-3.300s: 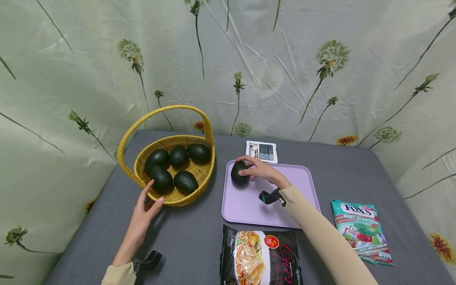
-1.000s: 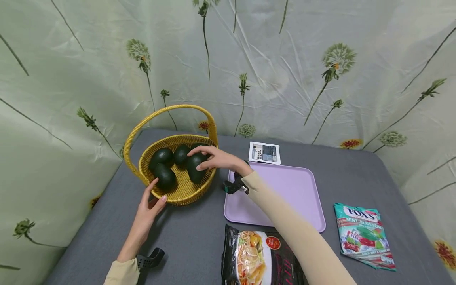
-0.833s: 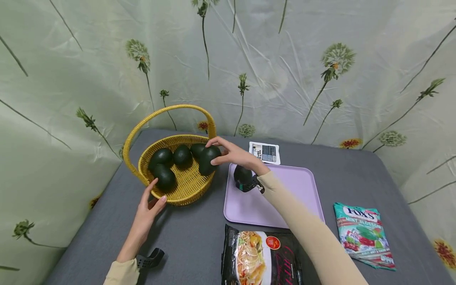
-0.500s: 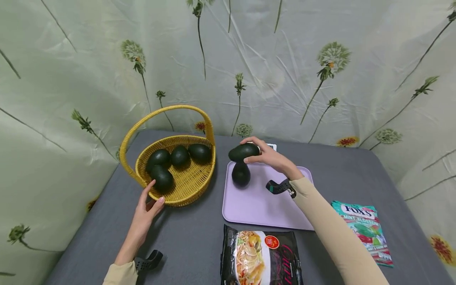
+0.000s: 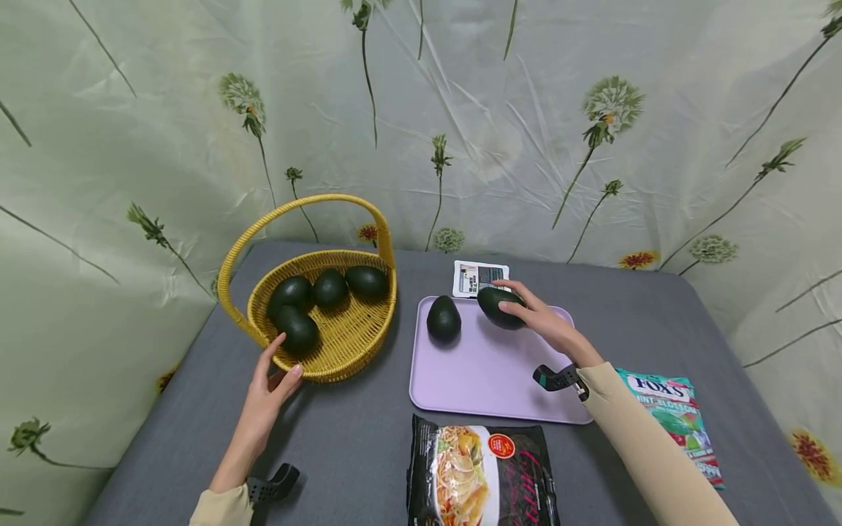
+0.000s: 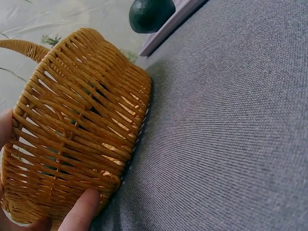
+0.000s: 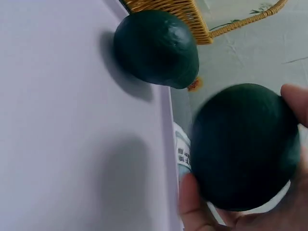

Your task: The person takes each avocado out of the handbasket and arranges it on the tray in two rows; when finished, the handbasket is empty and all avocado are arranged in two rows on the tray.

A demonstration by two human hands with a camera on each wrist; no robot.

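Note:
My right hand grips a dark green avocado over the back of the lilac tray; in the right wrist view its shadow falls on the tray, apart from it. Another avocado lies on the tray's left side. My left hand holds the near rim of the yellow wicker basket, fingers over the edge and thumb on the outer wall. Inside the basket several avocados sit along the back and left; its right front shows bare weave.
A black noodle packet lies in front of the tray. A green candy bag lies to the right, partly behind my right sleeve. Behind the tray is a small white packet. A floral cloth hangs behind the grey table.
My right hand set one avocado down on the tray's left, lifted another out of the basket and carried it right, over the tray. The left hand has stayed on the basket rim.

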